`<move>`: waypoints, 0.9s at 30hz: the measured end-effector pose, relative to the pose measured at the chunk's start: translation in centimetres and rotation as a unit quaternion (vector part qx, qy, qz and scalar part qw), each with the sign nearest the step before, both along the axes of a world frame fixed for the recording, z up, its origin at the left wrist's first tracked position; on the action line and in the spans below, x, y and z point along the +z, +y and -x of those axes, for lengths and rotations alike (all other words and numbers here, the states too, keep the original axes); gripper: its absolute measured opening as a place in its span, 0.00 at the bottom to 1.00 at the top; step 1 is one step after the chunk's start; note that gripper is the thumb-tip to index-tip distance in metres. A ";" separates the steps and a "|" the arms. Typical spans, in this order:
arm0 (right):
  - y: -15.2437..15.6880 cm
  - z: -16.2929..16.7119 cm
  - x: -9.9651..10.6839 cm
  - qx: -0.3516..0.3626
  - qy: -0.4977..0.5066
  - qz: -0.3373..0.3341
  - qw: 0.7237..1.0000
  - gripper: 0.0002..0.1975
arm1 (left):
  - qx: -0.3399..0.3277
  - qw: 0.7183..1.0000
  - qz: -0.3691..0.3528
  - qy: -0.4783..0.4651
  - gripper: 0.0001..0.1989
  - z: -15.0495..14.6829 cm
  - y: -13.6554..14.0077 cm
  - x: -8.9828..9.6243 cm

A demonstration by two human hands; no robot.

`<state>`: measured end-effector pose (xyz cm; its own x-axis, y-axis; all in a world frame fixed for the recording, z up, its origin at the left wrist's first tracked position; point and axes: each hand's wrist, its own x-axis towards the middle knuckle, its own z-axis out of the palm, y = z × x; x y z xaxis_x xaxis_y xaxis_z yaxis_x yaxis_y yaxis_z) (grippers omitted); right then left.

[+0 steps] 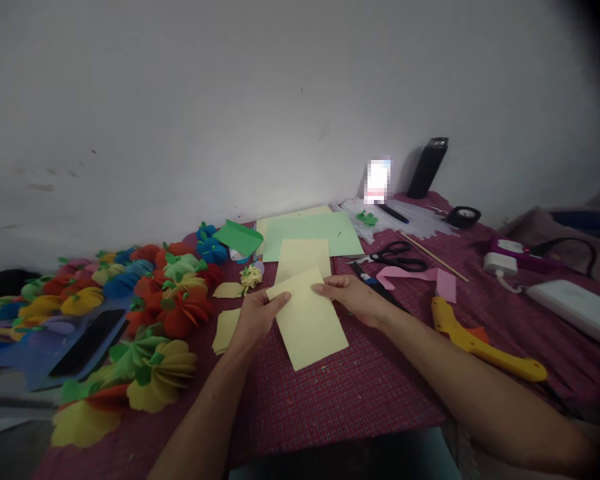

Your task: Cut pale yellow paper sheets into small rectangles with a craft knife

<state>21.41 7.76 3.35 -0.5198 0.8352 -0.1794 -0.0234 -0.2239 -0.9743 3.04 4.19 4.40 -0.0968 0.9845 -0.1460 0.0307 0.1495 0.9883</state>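
A pale yellow sheet of paper is held tilted over the table, gripped at its far part from both sides. My left hand pinches its left edge, thumb on top. At the right corner, my right hand pinches it between thumb and fingers. Behind it lies another pale yellow paper strip, partly covered by the held sheet. Left of my left hand are a stack of small yellow paper pieces, a cut yellow piece and a small bunch of yellow paper bits.
Colourful paper pumpkins crowd the left side, beside a dark phone. Black scissors, a pink strip, a wooden stick and a yellow glue gun lie right. Green sheets and a black bottle are near the wall.
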 end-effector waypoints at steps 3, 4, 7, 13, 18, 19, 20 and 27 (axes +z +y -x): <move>0.2 -0.1 0.0 -0.030 0.008 -0.027 0.999 0.17 | -0.025 1.000 0.005 0.000 0.15 -0.1 0.0 0.1; 0.3 -0.1 0.0 -0.036 0.012 -0.036 0.999 0.16 | -0.033 0.999 0.007 0.001 0.15 -0.1 0.0 0.0; 0.5 -0.2 -0.1 -0.041 0.026 -0.047 0.998 0.14 | -0.045 0.999 0.013 0.002 0.14 0.0 0.1 -0.2; 0.6 -0.2 -0.3 -0.056 0.012 -0.044 0.997 0.14 | -0.033 0.999 0.005 -0.022 0.13 0.0 0.2 -0.6; 0.7 -0.2 -0.4 -0.076 0.014 -0.042 0.996 0.15 | -0.035 0.999 0.028 -0.016 0.13 0.0 0.1 -0.6; 0.6 -0.2 -0.4 -0.077 0.019 -0.039 0.996 0.15 | -0.037 0.999 0.030 -0.013 0.13 0.0 0.1 -0.6; 0.6 -0.1 -0.4 -0.078 0.021 -0.036 0.996 0.15 | -0.039 0.999 0.032 -0.012 0.13 0.0 0.1 -0.6; 0.5 0.3 -0.9 -0.073 -0.012 -0.044 0.996 0.15 | -0.047 0.997 0.057 0.000 0.17 -0.1 -0.1 -0.5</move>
